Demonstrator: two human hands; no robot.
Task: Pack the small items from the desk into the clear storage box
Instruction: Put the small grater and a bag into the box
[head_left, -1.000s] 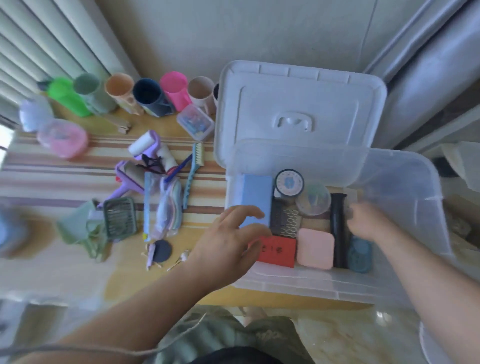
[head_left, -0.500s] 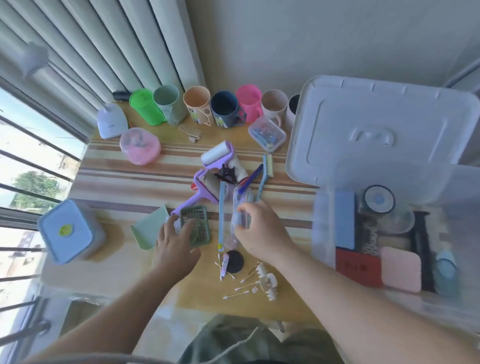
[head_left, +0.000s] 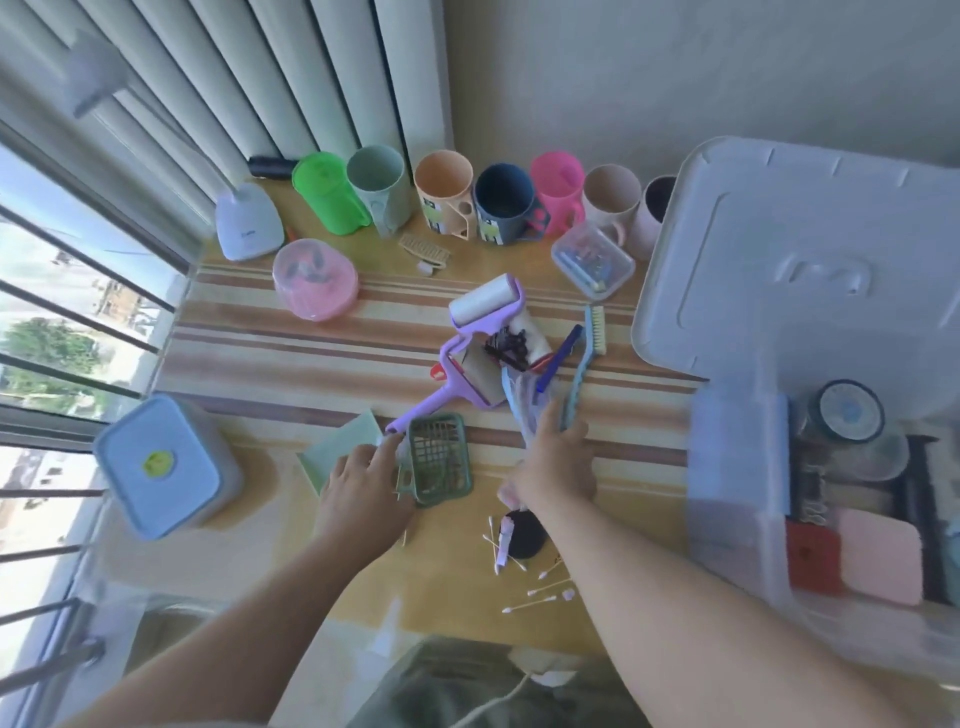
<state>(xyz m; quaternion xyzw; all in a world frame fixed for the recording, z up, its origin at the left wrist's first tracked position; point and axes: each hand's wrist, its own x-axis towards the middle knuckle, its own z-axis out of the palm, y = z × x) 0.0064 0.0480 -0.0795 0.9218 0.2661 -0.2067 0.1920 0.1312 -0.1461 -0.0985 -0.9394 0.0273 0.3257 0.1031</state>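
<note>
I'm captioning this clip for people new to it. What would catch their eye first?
Probably the row of coloured cups along the back wall, then the two hands at centre: the left hand on a green mesh basket, the right hand over a clear pouch. The clear storage box sits right.

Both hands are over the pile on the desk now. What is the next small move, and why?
Probably close the left hand on the green basket and lift it: the fingers already rest at its edge, and the clear storage box stands open on the right.
</note>
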